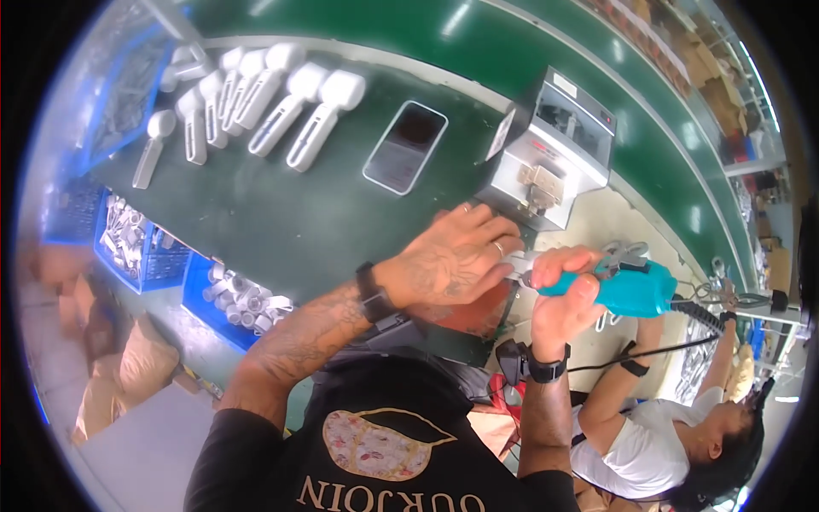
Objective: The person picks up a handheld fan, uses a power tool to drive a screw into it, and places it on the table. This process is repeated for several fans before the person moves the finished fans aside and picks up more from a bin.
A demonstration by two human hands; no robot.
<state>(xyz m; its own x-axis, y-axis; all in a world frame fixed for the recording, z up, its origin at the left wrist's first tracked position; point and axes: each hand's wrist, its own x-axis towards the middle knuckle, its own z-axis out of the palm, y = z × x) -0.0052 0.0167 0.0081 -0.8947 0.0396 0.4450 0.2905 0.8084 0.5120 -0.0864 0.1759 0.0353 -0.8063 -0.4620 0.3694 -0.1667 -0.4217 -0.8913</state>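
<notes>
My right hand (565,294) is wrapped round a teal electric screwdriver (638,288), which lies roughly level with its tip pointing left. A black coiled cable leaves its back end. The tip meets a small white plastic part (519,263), mostly hidden by fingers. My left hand (456,256) has its fingers closed on that white part, beside the front corner of a grey box-shaped machine (554,154). Farther left on the green table lie several white handheld devices (317,128) with rounded heads and long slotted handles.
A phone (406,147) lies on the table between the white devices and the machine. Blue baskets (162,260) with white plastic parts stand at the left edge. At the right, another person (657,435) in a white top sits close by. Scissors (627,254) lie behind the screwdriver.
</notes>
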